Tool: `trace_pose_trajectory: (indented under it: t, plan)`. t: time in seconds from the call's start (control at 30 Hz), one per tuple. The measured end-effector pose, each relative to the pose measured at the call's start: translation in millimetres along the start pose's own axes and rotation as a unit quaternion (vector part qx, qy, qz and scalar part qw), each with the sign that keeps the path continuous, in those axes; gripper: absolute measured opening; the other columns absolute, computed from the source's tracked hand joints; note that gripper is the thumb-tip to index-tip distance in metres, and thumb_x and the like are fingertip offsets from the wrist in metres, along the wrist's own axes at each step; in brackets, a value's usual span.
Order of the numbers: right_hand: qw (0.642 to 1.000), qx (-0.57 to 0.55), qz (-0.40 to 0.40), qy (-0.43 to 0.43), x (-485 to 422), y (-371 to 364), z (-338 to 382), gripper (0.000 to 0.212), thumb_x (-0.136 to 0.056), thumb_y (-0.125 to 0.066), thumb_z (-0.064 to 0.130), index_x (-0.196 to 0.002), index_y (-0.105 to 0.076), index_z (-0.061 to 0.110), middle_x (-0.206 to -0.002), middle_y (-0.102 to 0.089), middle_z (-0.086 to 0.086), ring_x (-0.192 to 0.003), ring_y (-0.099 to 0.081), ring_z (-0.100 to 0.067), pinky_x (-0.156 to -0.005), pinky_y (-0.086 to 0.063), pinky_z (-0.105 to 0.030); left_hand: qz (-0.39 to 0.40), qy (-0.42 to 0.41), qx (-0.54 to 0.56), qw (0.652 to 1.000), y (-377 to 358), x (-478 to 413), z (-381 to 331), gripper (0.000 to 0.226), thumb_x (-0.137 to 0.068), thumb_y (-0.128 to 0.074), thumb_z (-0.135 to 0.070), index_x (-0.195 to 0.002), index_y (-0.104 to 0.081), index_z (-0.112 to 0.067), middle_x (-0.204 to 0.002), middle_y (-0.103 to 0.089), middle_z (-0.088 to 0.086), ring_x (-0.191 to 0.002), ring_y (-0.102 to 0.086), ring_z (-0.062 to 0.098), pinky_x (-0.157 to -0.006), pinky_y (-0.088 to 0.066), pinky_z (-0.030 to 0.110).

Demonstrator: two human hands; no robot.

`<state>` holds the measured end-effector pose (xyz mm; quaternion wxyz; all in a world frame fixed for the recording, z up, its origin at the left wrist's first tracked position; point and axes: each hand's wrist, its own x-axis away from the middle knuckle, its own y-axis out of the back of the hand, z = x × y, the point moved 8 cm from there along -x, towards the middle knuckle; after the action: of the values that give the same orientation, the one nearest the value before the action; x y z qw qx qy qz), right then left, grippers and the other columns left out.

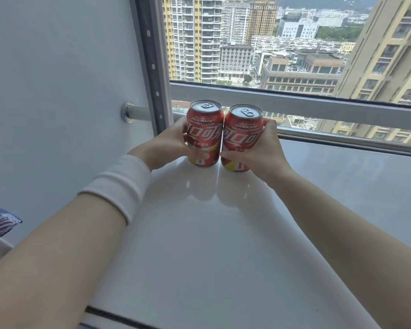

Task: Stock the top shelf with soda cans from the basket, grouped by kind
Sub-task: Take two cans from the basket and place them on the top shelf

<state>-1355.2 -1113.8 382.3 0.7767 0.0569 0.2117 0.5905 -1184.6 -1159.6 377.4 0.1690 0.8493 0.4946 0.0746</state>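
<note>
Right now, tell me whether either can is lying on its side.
No: the left can and right can are both upright.

White ribbed knit band [119, 186] round the left forearm near the wrist, bare left hand [166, 144], bare right hand [263, 150]

I read "FIFA WORLD CUP" on the left can [205, 132] and on the right can [243, 136]; below it stand big white characters 可口可 (the small line between is too blurred).

The left red metal soda can [204, 129] and right red metal soda can [242, 136]: glossy print, bare silver lids; smooth white shelf board [223, 245] glossy, mirroring them; white cloth wrist sleeve [119, 184] matt
</note>
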Motion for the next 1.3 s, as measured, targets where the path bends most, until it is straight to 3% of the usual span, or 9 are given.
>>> trace_pose_trajectory:
  t: [0.33,0.5,0.6,0.77,1.07,1.3]
  plan:
    - [1.000,0.009,0.027,-0.003,12,3,6,0.083,-0.058,-0.085,0.012,-0.123,-0.033,0.017,-0.109,-0.054,0.006,-0.104,-0.055,-0.012,-0.092,-0.048,-0.033,0.004,-0.006,-0.002,1.000,-5,8,1,0.088,-0.060,-0.080,-0.010,-0.136,-0.038,-0.020,-0.125,-0.058,0.003,-0.118,-0.054,0.017,-0.099,-0.046,0.044]
    - [1.000,0.019,-0.010,0.001,13,2,5,0.083,-0.055,-0.087,0.017,-0.118,-0.034,0.019,-0.119,-0.055,-0.002,-0.107,-0.056,-0.016,-0.087,-0.046,-0.028,-0.004,-0.001,0.000,1.000,-6,9,3,0.087,-0.061,-0.081,-0.010,-0.136,-0.037,-0.022,-0.127,-0.057,0.001,-0.119,-0.052,0.017,-0.102,-0.043,0.043]
    - [0.999,0.022,-0.031,0.003,14,1,4,0.084,-0.052,-0.088,0.019,-0.117,-0.034,0.020,-0.121,-0.053,-0.004,-0.110,-0.054,-0.018,-0.090,-0.046,-0.030,-0.014,0.002,0.001,1.000,-5,9,4,0.080,-0.069,-0.076,0.000,-0.136,-0.038,-0.018,-0.127,-0.057,0.002,-0.120,-0.051,0.018,-0.104,-0.041,0.045]
    - [0.999,0.027,-0.025,-0.003,16,2,3,0.083,-0.055,-0.086,0.017,-0.120,-0.034,0.020,-0.122,-0.052,-0.004,-0.111,-0.053,-0.017,-0.088,-0.045,-0.027,0.005,0.004,0.001,1.000,-5,6,6,0.079,-0.069,-0.075,0.001,-0.136,-0.038,-0.020,-0.127,-0.057,0.002,-0.121,-0.051,0.019,-0.104,-0.041,0.046]
    - [0.999,0.025,-0.017,-0.018,18,4,5,0.083,-0.056,-0.086,0.014,-0.120,-0.034,0.019,-0.120,-0.054,-0.005,-0.110,-0.055,-0.019,-0.093,-0.048,-0.035,0.058,0.011,0.009,0.998,-7,7,3,0.095,-0.048,-0.083,-0.020,-0.134,-0.042,-0.018,-0.125,-0.059,0.004,-0.119,-0.055,0.019,-0.101,-0.044,0.041]
    - [0.999,0.031,-0.008,-0.017,19,4,6,0.085,-0.056,-0.086,0.014,-0.123,-0.034,0.019,-0.120,-0.055,-0.002,-0.108,-0.055,-0.016,-0.092,-0.047,-0.032,0.056,0.021,-0.019,0.998,-7,7,5,0.087,-0.060,-0.079,-0.010,-0.137,-0.038,-0.020,-0.126,-0.058,-0.001,-0.119,-0.053,0.014,-0.102,-0.043,0.039]
